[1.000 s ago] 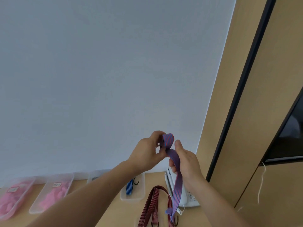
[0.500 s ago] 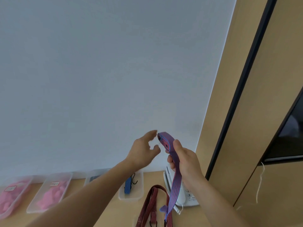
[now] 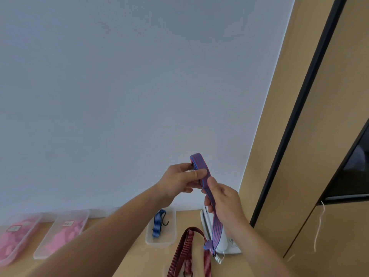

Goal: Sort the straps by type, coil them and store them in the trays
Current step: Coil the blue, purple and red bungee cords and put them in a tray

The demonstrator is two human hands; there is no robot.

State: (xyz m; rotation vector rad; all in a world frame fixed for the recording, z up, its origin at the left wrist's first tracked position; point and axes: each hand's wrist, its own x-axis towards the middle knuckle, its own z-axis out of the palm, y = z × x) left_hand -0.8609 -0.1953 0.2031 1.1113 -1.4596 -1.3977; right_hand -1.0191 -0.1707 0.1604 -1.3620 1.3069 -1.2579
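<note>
Head cam, the only view I had. Both hands were raised in front of the wall [image 3: 119,96], above the table [image 3: 143,262].

Left hand [image 3: 179,182]: thumb and fingers pinched the folded top end of the purple strap [image 3: 199,165], where it made 1 small loop. I couldn't tell how many turns were inside the loop.

Right hand [image 3: 225,200]: fingers curled round the same strap just below the left hand, thumb lying up along it. The hands were nearly touching.

Below the right hand the strap hung straight down. Its loose end sat in front of the white phone [image 3: 225,244] in the picture; I couldn't tell whether it touched.

On the table:
- 1 clear tray [image 3: 161,241] with a coiled blue strap [image 3: 158,222] in it, dark hook [image 3: 165,222] sticking out of the coil.
- 1 maroon strap [image 3: 187,248] uncoiled, between that tray and the phone, running off the bottom edge.
- 2 clear trays far left [image 3: 5,260] and [image 3: 38,255], both holding pink stuff, each with a small label. Contents too blurred to identify.

Wood cabinet [image 3: 299,136] was on the right, with a thin white cord [image 3: 319,226] hanging down it.
</note>
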